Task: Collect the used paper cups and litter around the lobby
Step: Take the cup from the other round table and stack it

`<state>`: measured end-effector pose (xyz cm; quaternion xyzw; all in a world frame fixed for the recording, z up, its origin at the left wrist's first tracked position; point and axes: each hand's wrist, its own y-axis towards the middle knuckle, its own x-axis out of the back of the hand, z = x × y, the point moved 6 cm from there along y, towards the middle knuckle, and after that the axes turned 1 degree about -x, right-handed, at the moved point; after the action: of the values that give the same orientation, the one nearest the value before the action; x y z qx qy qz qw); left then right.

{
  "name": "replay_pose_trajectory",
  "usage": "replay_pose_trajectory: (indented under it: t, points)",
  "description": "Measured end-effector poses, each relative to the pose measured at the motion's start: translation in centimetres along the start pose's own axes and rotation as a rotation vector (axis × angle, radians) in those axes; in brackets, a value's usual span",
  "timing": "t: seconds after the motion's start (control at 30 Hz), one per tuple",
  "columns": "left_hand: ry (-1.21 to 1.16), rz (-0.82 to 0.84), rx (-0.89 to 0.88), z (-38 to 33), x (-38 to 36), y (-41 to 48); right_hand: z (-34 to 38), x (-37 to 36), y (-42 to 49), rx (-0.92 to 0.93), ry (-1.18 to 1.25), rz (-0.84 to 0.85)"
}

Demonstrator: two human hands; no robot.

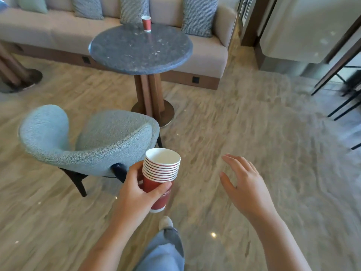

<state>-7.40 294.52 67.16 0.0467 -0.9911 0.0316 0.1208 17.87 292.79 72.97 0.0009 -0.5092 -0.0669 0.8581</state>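
My left hand [134,194] is wrapped around a stack of several nested red paper cups [161,173] with white rims, held upright at waist height in the lower middle. To the right of the stack my right hand [244,184] hovers palm down, fingers spread, holding nothing. A single red paper cup [146,23] stands upright at the far edge of the round dark stone table [140,53], well ahead of both hands.
A light blue upholstered chair [88,141] stands between me and the table, just left of the cups. A beige sofa [207,61] with cushions runs behind the table. Dark chair legs [343,106] show at the right edge. Patterned floor [254,133] spreads to the right.
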Motion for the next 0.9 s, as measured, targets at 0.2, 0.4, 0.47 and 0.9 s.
replay_pose_trajectory:
  t: [0.2,0.4,0.47,0.9]
  points:
    - [-0.061,-0.023,-0.071,-3.5,-1.1,11.2,2.9,-1.0,11.7,0.062,-0.024,0.06]
    - [0.001,-0.003,-0.085,-4.4,-1.5,20.3,4.6,-2.0,20.5,0.093,0.023,0.025]
    - [0.007,-0.015,-0.072,-4.0,-2.2,22.0,3.8,-2.7,22.5,0.064,0.029,0.042]
    - [0.01,-0.018,-0.005,-6.4,-14.2,39.7,-4.3,-2.0,44.4,0.075,0.039,0.072]
